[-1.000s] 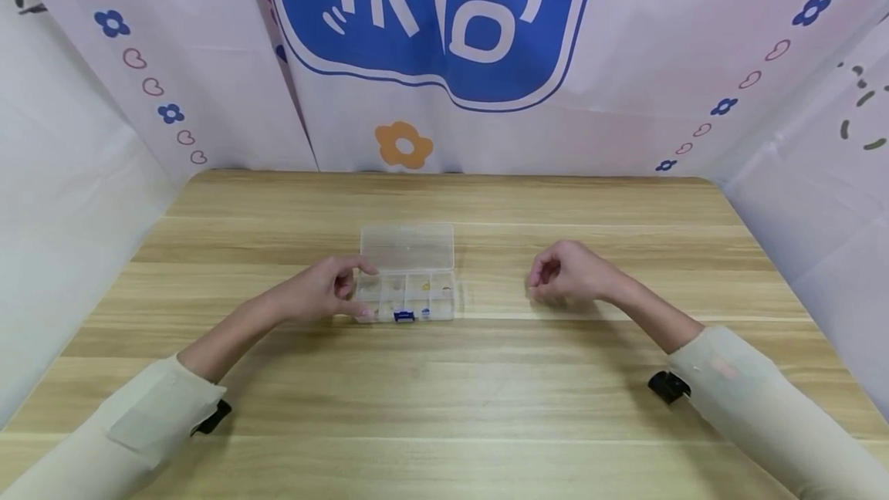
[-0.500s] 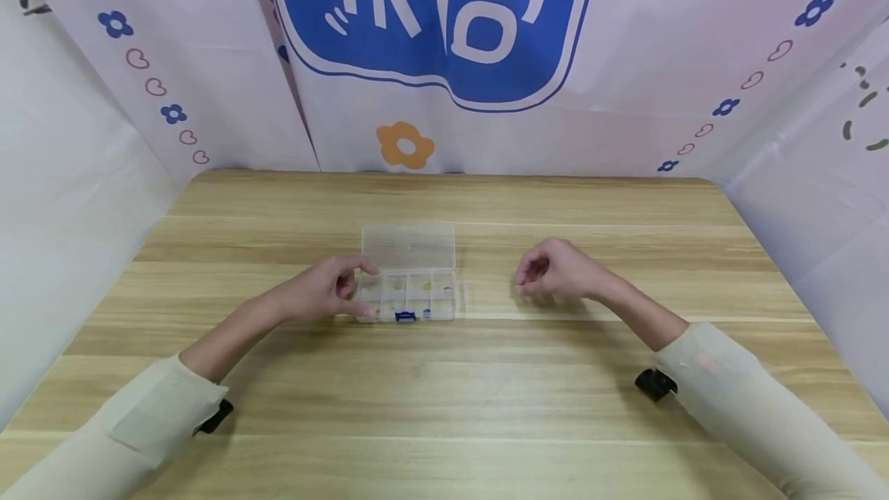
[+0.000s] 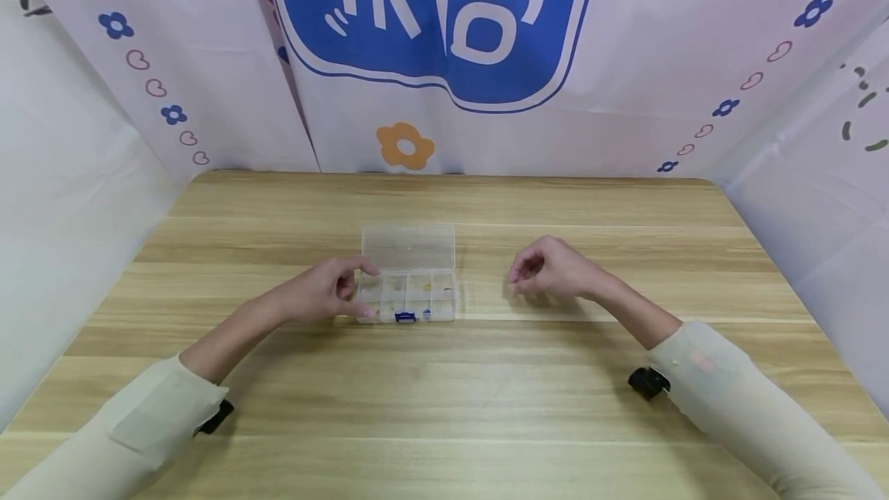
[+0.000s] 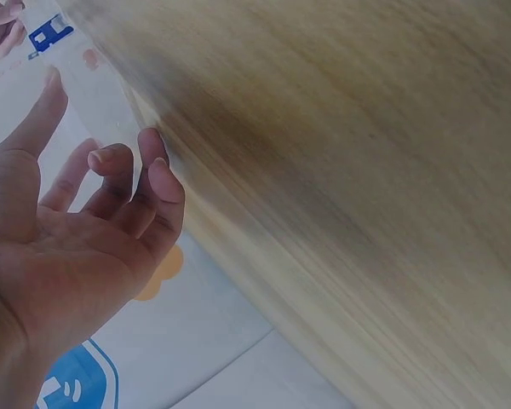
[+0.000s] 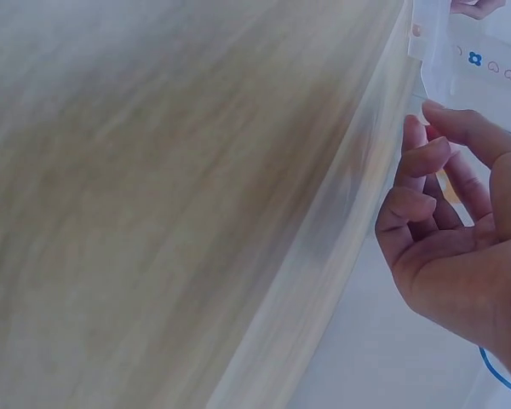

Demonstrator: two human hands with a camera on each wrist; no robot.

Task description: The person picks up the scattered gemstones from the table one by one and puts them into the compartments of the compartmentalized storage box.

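Observation:
A clear plastic compartment box [image 3: 419, 301] stands on the table with its lid [image 3: 408, 247] folded back. My left hand [image 3: 322, 289] grips its left end, thumb at the near corner and index finger at the far one. A blue latch [image 3: 405, 317] sits on the front wall. Inside the compartments lie a few tiny pieces, among them a yellow one [image 3: 427, 286] and a blue one [image 3: 427, 312]. To the right of the box hovers my right hand [image 3: 552, 272], fingers curled, thumb tip against the index fingertip [image 5: 415, 128]; I cannot tell whether something tiny is between them.
The wood-grain table [image 3: 444, 400] stretches around the box on all sides. At its back edge hangs a white printed cloth [image 3: 625, 83], with pale sheets at left and right. Black wrist straps [image 3: 649, 383] show below the sleeves.
My right hand has moved left, closer to the box, its thumb and index finger still together. The left hand and the box have stayed in place.

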